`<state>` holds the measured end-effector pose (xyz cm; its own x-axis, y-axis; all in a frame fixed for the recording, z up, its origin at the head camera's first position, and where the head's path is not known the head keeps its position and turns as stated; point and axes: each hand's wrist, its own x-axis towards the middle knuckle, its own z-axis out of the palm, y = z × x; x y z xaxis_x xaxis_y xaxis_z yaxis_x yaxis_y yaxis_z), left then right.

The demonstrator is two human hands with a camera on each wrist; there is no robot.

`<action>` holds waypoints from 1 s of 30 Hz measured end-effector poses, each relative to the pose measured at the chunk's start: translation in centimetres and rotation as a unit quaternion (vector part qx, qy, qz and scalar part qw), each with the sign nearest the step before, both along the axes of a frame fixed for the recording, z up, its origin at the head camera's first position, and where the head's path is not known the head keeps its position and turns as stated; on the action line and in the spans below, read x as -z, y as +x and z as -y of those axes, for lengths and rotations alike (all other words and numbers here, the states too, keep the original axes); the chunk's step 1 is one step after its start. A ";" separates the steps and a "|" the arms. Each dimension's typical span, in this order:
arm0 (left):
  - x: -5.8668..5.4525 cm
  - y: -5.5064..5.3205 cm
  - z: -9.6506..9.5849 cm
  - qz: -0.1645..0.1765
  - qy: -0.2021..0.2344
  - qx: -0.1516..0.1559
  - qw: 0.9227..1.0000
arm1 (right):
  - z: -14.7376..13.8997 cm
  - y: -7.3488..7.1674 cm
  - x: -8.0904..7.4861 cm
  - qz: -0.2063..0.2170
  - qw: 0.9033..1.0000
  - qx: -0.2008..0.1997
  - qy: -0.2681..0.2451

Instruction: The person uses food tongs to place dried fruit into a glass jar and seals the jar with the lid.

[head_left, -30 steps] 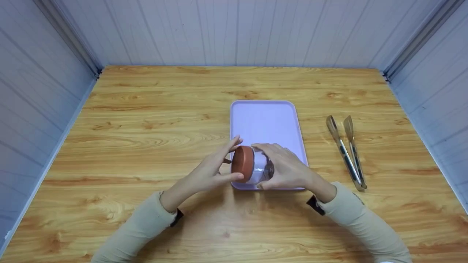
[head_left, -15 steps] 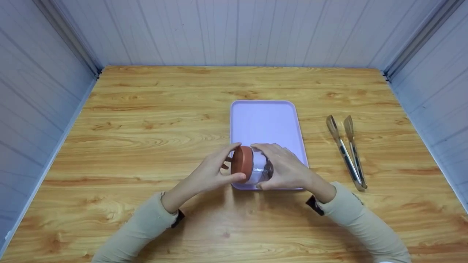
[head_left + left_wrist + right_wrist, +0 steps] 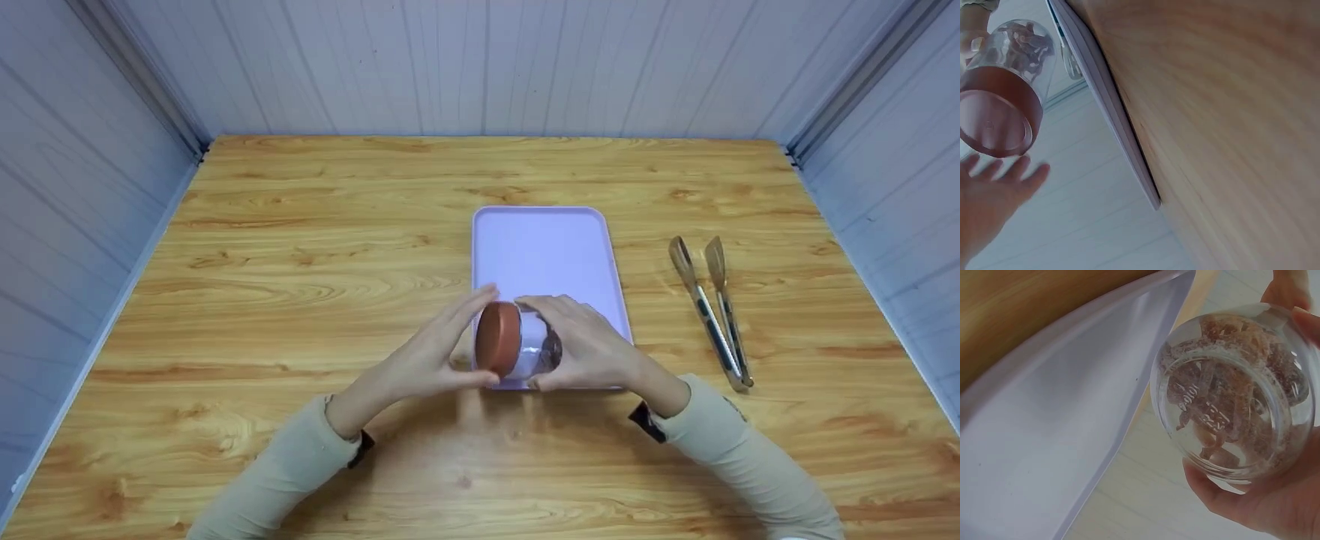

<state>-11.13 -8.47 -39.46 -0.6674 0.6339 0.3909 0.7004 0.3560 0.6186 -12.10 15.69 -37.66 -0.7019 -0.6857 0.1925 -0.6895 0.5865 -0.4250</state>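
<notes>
Over the near end of a lilac tray (image 3: 547, 247), a clear jar (image 3: 532, 343) lies tipped on its side in the air, its brown lid (image 3: 497, 339) facing left. My right hand (image 3: 592, 346) grips the jar's body, thumb below and fingers above. Reddish-brown, sugary-looking pieces (image 3: 1224, 394) show through the base in the right wrist view. My left hand (image 3: 424, 364) is spread around the lid, thumb by its near edge and fingers by the far edge. In the left wrist view the left fingers (image 3: 1019, 169) are stretched out right at the lid's rim.
Metal tongs (image 3: 714, 330) with dark grip inserts lie spread on the wood-grain table (image 3: 300, 262), right of the tray. Pale panelled walls (image 3: 480, 67) close in the back and both sides.
The left fingers closed in on the lid half a second ago and have now spread wider around it. The right hand keeps hold of the jar almost without moving.
</notes>
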 end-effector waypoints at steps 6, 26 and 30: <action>-0.3 0.2 -0.6 0.170 0.042 -0.106 0.979 | 0.1 0.1 -0.1 -0.006 1.000 0.009 0.011; -0.2 0.3 -1.1 0.075 -0.005 -0.067 0.995 | 0.3 0.0 0.2 -0.003 1.000 -0.011 -0.012; -0.1 0.3 -0.9 0.018 -0.008 -0.045 0.999 | 0.3 -0.1 0.4 -0.003 0.999 -0.022 -0.030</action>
<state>-10.84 -7.60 -39.34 -0.7348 0.5772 0.3562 0.6431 0.4259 0.6364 -12.18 15.38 -38.08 -0.6694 -0.7035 0.2388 -0.7174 0.5286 -0.4539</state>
